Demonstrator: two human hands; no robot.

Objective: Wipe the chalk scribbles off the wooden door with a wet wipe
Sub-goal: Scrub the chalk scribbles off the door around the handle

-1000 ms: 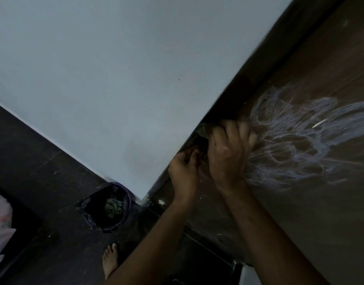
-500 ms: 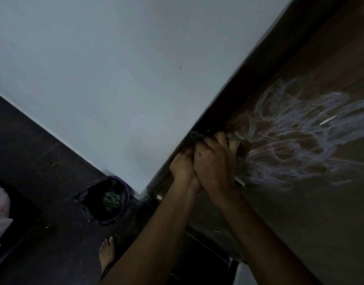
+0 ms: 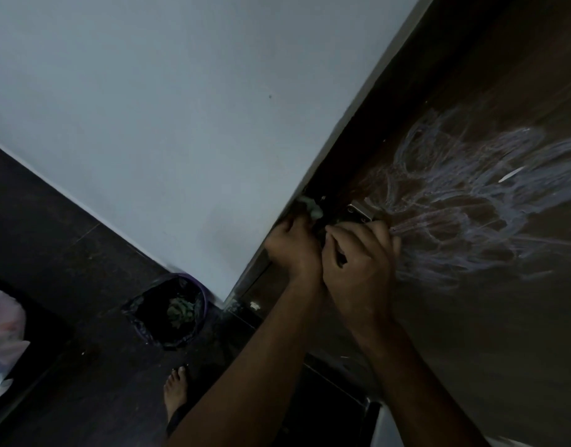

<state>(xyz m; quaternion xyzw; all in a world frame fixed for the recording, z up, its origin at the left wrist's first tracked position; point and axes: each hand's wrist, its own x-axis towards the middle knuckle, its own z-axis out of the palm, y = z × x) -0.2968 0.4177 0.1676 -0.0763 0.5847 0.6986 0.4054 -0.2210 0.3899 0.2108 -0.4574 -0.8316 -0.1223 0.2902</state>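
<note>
Both hands have dropped toward the door's left edge since a second ago; right hand (image 3: 358, 266) was flat on the chalk scribbles (image 3: 471, 208), now it's just lower-left of them. A metal hinge plate (image 3: 360, 211), earlier hidden, now shows just above my right knuckles.

Wet wipe (image 3: 311, 208): crumpled pale-green wad poking out above my left hand (image 3: 293, 250), right at the door edge where it meets the wall. Left fingers curled closed on it. Right fingers bent inward and closed; can't tell whether they hold part of the wipe or only press beside it. Hands touching each other.

Scribbles: pale loops and strokes on the wooden door (image 3: 487, 333), starting at my right fingertips and spreading right of the hinge plate. Mostly intact. Small bright white streak (image 3: 511, 174) inside them, up and right of the hinge plate.

Grey wall (image 3: 180, 124) left of the hinge plate. Below-left, on dark floor (image 3: 51, 240), a bin (image 3: 168, 311) with a black liner, against the wall base, crumpled greenish wads inside. My bare foot (image 3: 176, 390) below the bin. Pale fabric (image 3: 0, 333) at far left, well apart from the door.
</note>
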